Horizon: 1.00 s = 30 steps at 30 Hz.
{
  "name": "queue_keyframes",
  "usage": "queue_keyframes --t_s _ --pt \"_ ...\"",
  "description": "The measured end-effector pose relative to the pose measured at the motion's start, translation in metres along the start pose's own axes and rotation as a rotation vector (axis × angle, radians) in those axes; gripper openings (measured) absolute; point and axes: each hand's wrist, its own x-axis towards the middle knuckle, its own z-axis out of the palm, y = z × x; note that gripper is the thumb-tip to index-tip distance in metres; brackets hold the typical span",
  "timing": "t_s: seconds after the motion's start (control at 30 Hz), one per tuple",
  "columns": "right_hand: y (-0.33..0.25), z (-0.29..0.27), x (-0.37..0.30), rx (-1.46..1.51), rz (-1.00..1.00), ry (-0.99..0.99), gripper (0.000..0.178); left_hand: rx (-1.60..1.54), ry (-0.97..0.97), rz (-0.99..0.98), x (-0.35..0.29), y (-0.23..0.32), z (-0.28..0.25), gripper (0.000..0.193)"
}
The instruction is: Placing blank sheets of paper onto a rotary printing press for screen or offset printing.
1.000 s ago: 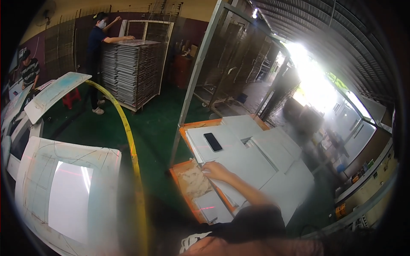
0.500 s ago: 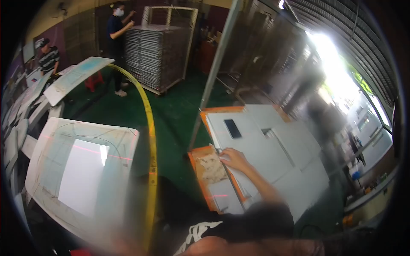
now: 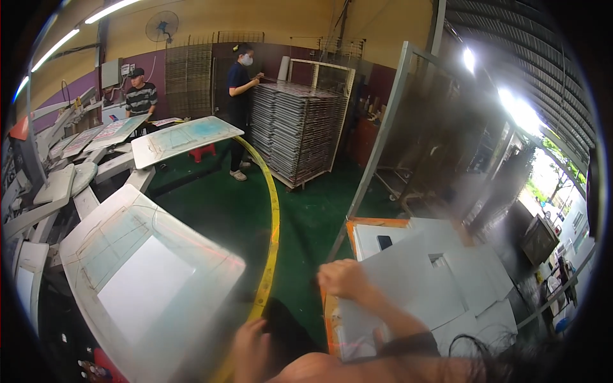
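Note:
My right hand [image 3: 345, 279] is closed at the left edge of a pale grey sheet [image 3: 402, 274], its fingers curled and slightly blurred. The sheet is tilted up over a stack of similar pale sheets [image 3: 476, 274] and covers part of a dark phone [image 3: 384, 242]. Low in the middle, close to my body, is my left hand [image 3: 251, 348]; motion smears its fingers, and I cannot tell whether they hold anything. To its left stands a large rounded printing board [image 3: 211, 262] with a white sheet [image 3: 148, 277] lying flat on it.
A curved yellow rail [image 3: 274, 210] runs between the board and the stack. Beyond it are another board [image 3: 185, 137], a loaded rack [image 3: 297, 131] and two people, one standing [image 3: 237, 83], one farther left [image 3: 141, 99]. A metal post [image 3: 377, 140] rises behind the stack.
My right hand has raised the sheet's left side, partly covering the phone. My left hand has come into clearer view. The whole view has shifted, showing more of the wall and board.

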Motion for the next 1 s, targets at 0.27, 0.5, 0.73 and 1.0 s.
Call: queue_keyframes --t_s 0.27,0.5,0.73,1.0 --pt "-0.108 0.006 0.081 0.328 -0.354 -0.002 0.015 -1.026 -0.22 -0.548 -0.007 0.042 0.069 0.046" --pt "-0.055 0.018 0.114 0.195 -0.132 0.271 0.047 -0.823 0.279 -0.73 -0.033 -0.031 0.01 0.045" --pt "0.004 0.06 0.101 0.725 0.498 -0.159 0.055 -0.94 0.62 -0.697 -0.057 -0.089 -0.051 0.045" --pt "0.021 0.151 0.12 1.485 0.725 -0.539 0.034 -0.568 0.507 -0.718 -0.025 -0.104 -0.077 0.051"
